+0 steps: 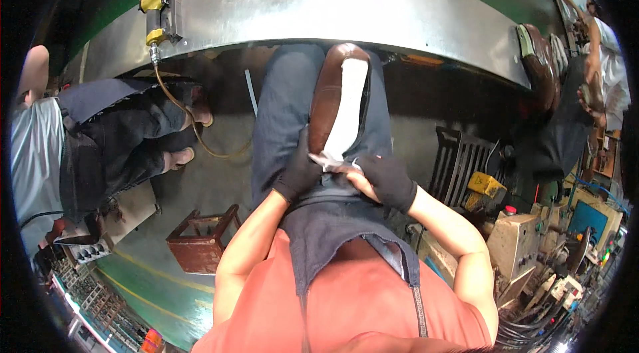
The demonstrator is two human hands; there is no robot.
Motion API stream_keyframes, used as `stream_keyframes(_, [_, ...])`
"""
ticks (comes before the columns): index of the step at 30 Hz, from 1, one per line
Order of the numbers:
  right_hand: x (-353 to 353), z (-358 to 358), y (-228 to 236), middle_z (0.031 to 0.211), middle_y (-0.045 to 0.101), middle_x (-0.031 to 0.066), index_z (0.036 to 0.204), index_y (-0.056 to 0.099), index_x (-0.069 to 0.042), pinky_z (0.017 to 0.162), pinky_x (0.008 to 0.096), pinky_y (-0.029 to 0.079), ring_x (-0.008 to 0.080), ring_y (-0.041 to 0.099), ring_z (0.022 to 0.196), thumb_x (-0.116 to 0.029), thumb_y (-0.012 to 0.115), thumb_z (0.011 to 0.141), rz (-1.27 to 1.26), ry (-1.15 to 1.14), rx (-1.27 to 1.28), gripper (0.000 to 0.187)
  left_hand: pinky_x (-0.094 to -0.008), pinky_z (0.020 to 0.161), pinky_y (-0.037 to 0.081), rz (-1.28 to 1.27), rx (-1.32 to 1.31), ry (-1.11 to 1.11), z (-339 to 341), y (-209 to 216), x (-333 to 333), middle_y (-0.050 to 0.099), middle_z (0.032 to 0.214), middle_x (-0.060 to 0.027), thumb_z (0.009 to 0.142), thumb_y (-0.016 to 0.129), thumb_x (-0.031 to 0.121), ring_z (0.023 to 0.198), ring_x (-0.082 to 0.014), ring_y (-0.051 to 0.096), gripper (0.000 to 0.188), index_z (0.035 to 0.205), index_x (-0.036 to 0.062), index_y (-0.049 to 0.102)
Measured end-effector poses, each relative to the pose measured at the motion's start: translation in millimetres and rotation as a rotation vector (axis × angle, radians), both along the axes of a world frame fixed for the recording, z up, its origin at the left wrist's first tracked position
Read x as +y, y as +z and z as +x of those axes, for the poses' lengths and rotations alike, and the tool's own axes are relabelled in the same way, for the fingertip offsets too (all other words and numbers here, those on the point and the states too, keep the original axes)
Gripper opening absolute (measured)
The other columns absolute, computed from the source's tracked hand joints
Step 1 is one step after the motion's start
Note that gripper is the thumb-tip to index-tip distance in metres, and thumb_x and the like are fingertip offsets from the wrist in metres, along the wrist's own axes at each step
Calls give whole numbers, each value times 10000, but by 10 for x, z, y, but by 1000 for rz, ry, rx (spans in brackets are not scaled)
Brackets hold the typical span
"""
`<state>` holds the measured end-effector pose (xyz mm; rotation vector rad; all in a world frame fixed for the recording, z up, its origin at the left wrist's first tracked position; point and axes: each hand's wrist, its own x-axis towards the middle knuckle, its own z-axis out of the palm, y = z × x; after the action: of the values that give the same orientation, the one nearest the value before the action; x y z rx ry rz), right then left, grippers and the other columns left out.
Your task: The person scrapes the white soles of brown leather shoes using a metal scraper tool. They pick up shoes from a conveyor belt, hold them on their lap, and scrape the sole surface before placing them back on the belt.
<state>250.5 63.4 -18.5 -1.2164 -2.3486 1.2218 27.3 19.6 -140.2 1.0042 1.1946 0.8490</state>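
Observation:
A brown leather shoe (327,100) with a white underside lies sideways across my lap, toe pointing away from me. My left hand (299,168), in a dark glove with bare fingertips, is closed around its heel end from the left. On the other side of the heel, my right hand (385,180), gloved the same way, has its thumb and fingers pinched together. Something small and pale grey shows between the two hands at the heel edge. What the right fingers grip there is too blurred to name.
Ahead runs a long metal bench (319,3), with a yellow air tool (155,13) and its hose at the left. More brown shoes (538,63) stand at its right end. A person sits at each side. A wooden stool (200,240) and machinery (516,246) stand nearby.

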Motion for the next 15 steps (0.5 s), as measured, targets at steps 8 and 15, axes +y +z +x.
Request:
stream_keyframes(8, [-426, 760, 75, 707, 578, 48, 916, 615, -4, 623, 313, 480, 136, 567, 645, -309, 489, 1031, -640, -463, -58, 350, -339, 922, 503, 112, 582, 119, -654, 2326, 635, 651, 1138, -93, 695, 882, 186, 1039, -201, 636, 626, 1228, 48, 584])
stream_keyframes(15, [81, 719, 343, 1038, 627, 46, 1159, 615, -7, 881, 292, 474, 120, 580, 969, -388, 427, 1057, -824, -234, -2, 437, -387, 1143, 323, 178, 420, -83, 236, 808, 548, 416, 1479, -250, 861, 721, 237, 1404, -310, 392, 788, 1474, -51, 318])
